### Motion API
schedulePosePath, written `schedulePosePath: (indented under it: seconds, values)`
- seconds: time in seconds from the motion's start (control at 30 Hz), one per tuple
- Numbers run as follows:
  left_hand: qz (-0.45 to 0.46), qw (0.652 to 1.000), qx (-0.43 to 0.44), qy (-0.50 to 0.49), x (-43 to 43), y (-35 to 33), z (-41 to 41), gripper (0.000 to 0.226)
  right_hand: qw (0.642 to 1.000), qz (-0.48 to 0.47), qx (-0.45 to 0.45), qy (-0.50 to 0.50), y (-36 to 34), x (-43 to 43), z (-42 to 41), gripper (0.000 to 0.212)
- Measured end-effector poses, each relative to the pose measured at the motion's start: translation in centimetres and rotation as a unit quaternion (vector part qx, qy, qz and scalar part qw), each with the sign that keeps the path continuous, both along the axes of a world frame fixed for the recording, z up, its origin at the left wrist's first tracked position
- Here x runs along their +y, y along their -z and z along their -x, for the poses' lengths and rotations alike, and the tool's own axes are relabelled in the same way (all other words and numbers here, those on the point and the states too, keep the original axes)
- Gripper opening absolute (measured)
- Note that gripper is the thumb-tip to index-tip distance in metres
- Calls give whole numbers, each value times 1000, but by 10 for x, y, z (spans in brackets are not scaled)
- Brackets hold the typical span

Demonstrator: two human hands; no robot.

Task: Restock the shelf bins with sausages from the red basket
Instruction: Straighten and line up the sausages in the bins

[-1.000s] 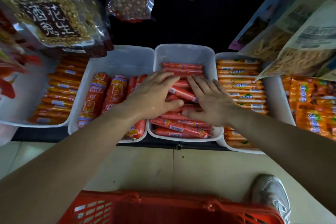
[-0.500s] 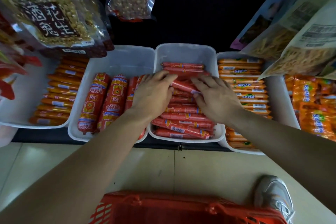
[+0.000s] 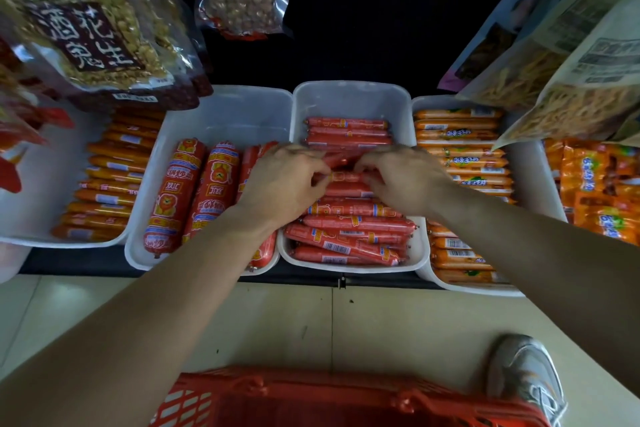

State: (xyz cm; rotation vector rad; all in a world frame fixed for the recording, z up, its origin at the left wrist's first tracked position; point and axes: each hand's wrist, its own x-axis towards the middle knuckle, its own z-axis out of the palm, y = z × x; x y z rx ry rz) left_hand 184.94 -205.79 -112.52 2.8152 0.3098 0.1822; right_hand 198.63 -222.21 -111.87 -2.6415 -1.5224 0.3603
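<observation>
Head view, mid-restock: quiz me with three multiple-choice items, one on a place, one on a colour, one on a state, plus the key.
1. Where are the left hand and right hand?
A) down at the person's sides
B) over the middle white plastic bin of thin red sausages
C) out of view

2. What colour is the slotted plastic basket at the bottom edge?
A) blue
B) green
C) red

3. How do both hands stand?
A) curled, pinching thin red sausages
B) flat and straight
C) hanging loose, touching nothing

Key:
1 B, both hands lie above that bin's sausages.
2 C, its rim and slotted wall are red.
3 A, both hands bend onto a sausage between them.
</observation>
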Motion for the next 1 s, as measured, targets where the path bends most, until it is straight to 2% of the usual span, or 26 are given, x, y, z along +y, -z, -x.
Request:
schedulePosePath:
  seconds: [0.07, 0.17, 0.27, 0.33, 0.37, 0.43, 0.5, 0.6, 0.7, 0.9, 1.0]
  values:
    - [-36, 999, 8, -27, 7, 5, 3, 18, 999, -12, -22, 24, -2, 5, -8, 27]
    - [-42, 998, 28, -44, 11, 7, 4, 27, 997, -68, 28, 27, -2, 7, -13, 33]
    - [-72, 992, 98, -38, 9, 8, 0, 48, 997, 42, 43, -49, 5, 3, -2, 60]
    - [-60, 989, 123, -56, 7, 7, -5, 51, 989, 135, 40, -46, 13, -1, 6, 73]
    - [-41, 990, 115, -69, 6, 6, -6, 48, 989, 143, 35, -32, 15, -3, 8, 78]
    - [-14, 994, 78, -76, 3, 0, -5, 43, 996, 90, 22, -20, 12, -8, 16, 84]
    - [17, 997, 61, -52, -3, -9, -2, 40, 997, 41, 12, -58, 6, -17, 29, 93]
    - [35, 997, 69, 3, -13, -17, 11, 40, 988, 100, 23, -114, 7, -30, 58, 111]
    - [7, 997, 69, 43, -13, -16, 28, 44, 983, 128, -7, -135, 15, -31, 62, 113]
    - [27, 997, 67, 11, 0, -11, 41, 45, 974, 134, -56, -175, 14, -15, 35, 106]
    - [23, 996, 85, 32, -4, -9, 38, 50, 972, 147, -61, -173, 12, -6, 20, 108]
